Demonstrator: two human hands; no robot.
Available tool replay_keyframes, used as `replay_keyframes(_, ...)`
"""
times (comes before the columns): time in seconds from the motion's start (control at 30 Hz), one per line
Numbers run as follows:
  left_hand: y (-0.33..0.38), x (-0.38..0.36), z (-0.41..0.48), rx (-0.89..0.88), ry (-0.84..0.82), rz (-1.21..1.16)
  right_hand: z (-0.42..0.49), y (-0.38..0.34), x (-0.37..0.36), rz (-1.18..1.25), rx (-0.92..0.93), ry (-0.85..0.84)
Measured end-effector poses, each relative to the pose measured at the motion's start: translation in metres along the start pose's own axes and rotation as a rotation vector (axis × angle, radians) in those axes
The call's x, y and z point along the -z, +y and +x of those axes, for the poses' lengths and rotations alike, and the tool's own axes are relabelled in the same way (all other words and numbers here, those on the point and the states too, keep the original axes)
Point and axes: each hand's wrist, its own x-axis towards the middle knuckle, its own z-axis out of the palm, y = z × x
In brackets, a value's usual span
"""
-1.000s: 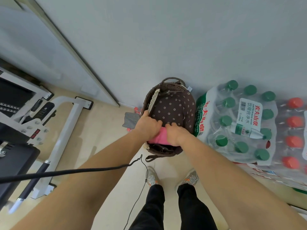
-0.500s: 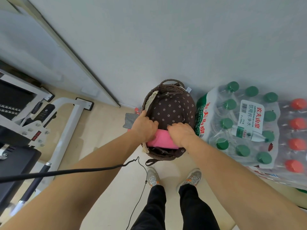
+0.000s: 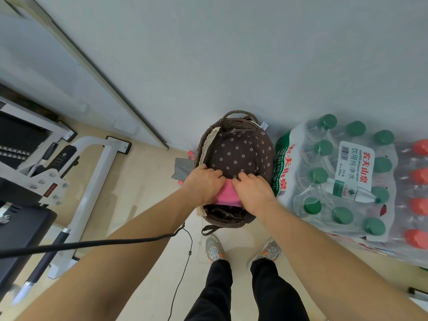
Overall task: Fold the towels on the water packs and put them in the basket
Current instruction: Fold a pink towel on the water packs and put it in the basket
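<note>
A dark brown wicker basket (image 3: 223, 220) with a flower-dotted brown lining stands on the floor against the wall. A folded pink towel (image 3: 228, 195) lies inside its near end. My left hand (image 3: 203, 184) and my right hand (image 3: 253, 191) both rest on top of the towel, fingers curled over its far edge, pressing it down into the basket. Most of the towel is hidden under the hands. Shrink-wrapped water packs (image 3: 347, 172) with green caps stand right of the basket, with no towel on the part I see.
Red-capped water packs (image 3: 419, 177) lie at the far right. A white-framed treadmill (image 3: 76, 181) fills the left side. A black cable (image 3: 92, 243) crosses my left forearm. A grey cloth (image 3: 181, 169) lies on the floor left of the basket. My feet stand just before the basket.
Both hands have pushed the pink towel a little deeper into the basket, and my fingers have shifted toward its far edge. The view has barely shifted.
</note>
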Motion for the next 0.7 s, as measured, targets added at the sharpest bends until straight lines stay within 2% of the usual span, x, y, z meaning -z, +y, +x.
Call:
replay_keyframes(0.1, -0.001, -0.008, -0.001, 0.004, 0.054, 0.04, 0.004, -0.003, -0.002, 0.025, -0.034, -0.012)
replay_keyframes(0.3, -0.004, 0.004, 0.006, 0.031, -0.024, -0.033, 0.007, 0.006, 0.018, 0.185, -0.038, -0.149)
replay_keyframes(0.43, -0.007, 0.002, 0.004, 0.012, -0.035, -0.015, 0.005, 0.005, 0.017, 0.113, 0.007, -0.152)
replay_keyframes(0.7, 0.004, -0.009, 0.011, 0.046, 0.034, 0.027, 0.01, -0.009, -0.002, 0.007, -0.03, -0.034)
